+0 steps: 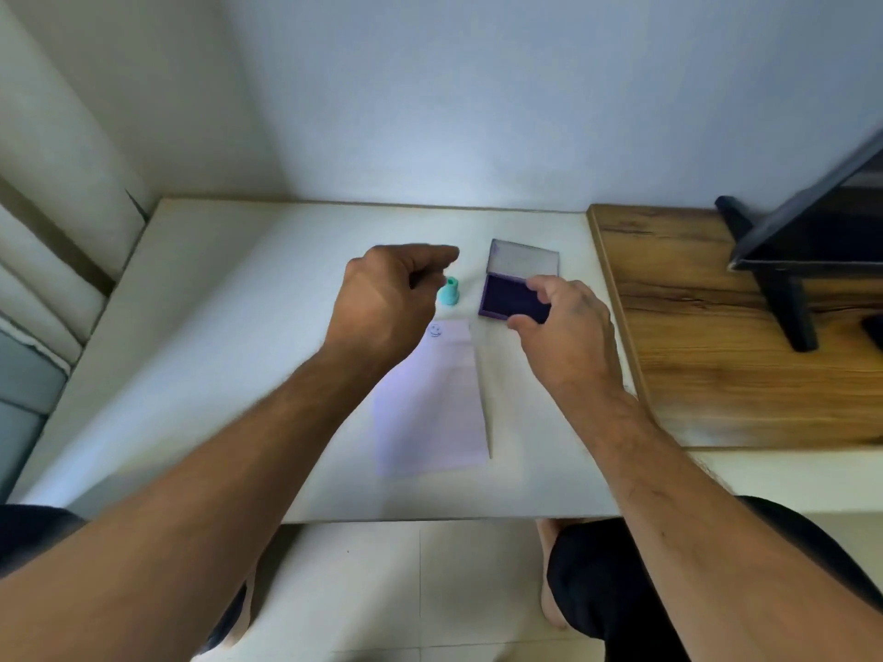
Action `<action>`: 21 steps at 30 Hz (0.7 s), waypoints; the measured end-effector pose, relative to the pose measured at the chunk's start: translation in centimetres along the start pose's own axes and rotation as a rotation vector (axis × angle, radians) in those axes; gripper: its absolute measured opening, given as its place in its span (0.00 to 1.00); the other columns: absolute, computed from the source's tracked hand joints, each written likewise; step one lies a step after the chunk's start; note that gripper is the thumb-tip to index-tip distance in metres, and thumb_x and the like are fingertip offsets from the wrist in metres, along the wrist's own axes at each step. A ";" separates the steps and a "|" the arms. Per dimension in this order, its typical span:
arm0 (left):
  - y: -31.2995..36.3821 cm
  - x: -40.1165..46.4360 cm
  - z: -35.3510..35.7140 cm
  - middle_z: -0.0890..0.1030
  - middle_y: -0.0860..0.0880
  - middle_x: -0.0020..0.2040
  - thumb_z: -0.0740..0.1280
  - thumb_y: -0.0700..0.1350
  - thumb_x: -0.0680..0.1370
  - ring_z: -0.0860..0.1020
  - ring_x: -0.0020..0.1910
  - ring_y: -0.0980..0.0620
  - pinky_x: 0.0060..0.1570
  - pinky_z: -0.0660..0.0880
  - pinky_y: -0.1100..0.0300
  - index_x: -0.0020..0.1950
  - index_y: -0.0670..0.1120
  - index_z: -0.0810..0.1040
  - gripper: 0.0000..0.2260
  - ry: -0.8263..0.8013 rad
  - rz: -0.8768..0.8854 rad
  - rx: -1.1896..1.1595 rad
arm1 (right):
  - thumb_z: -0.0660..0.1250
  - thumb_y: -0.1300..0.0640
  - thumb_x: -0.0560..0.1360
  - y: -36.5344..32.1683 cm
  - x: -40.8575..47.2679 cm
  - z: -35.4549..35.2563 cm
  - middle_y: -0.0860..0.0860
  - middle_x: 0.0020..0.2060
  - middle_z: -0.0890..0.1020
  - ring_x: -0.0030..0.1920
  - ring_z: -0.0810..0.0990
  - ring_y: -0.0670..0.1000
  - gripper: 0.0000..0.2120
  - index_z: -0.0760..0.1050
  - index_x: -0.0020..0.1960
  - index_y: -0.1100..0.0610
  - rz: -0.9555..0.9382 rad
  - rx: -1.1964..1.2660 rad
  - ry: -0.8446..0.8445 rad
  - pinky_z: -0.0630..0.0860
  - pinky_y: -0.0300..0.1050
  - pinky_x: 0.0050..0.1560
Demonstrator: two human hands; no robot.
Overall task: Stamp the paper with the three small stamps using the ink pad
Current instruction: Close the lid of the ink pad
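A pale lilac paper (430, 398) lies on the white table (200, 327), with one blue smiley print (435, 331) near its far edge. Just beyond it stands a teal stamp (449, 292), upright. My left hand (387, 298) hovers beside and partly over that stamp, fingers loosely curled, and I see nothing held in it. The purple ink pad (509, 298) lies open with its lid (523, 258) tipped back. My right hand (561, 327) grips the pad's near right corner between thumb and fingers. No other stamps are visible.
A wooden desk (716, 327) adjoins the table on the right and carries a black screen on a stand (807, 231). A thin pale strip (482, 398) runs along the paper's right edge. Cushions (43, 289) line the left side. My knees sit below the table's front edge.
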State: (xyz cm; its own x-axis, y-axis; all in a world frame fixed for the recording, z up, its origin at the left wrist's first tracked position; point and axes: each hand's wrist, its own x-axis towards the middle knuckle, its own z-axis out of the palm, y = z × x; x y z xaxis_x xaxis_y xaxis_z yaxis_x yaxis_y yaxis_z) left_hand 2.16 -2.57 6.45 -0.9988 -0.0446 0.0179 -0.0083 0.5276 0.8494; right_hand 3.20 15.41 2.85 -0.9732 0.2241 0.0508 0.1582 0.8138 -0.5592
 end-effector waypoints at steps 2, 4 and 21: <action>0.9 1.8 1.0 0.84 0.56 0.55 0.65 0.40 0.79 0.79 0.47 0.65 0.43 0.66 0.86 0.60 0.51 0.83 0.13 -0.039 0.041 0.056 | 0.74 0.56 0.72 1.0 0.4 0.4 0.53 0.60 0.76 0.58 0.77 0.54 0.29 0.69 0.70 0.52 0.046 0.009 -0.032 0.76 0.44 0.54; 1.6 4.3 2.5 0.84 0.55 0.55 0.65 0.40 0.79 0.77 0.45 0.65 0.42 0.65 0.86 0.60 0.51 0.82 0.14 -0.102 0.067 0.150 | 0.76 0.55 0.70 2.0 1.1 0.9 0.54 0.60 0.75 0.58 0.77 0.55 0.32 0.68 0.70 0.53 0.063 -0.024 -0.066 0.73 0.41 0.50; 1.1 14.9 11.4 0.81 0.46 0.57 0.73 0.50 0.72 0.78 0.58 0.45 0.56 0.76 0.53 0.60 0.45 0.81 0.18 -0.402 0.239 0.770 | 0.81 0.53 0.61 5.5 4.6 3.5 0.54 0.52 0.82 0.51 0.80 0.55 0.30 0.76 0.61 0.56 0.204 0.110 -0.016 0.81 0.49 0.49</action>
State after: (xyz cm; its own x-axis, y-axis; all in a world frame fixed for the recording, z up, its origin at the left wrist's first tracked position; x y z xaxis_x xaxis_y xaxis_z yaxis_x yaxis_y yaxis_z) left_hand -13.29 6.98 1.65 -0.9181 0.3628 -0.1596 0.3166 0.9136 0.2553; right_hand -1.02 19.00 -2.89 -0.9254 0.3692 -0.0850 0.3339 0.6888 -0.6434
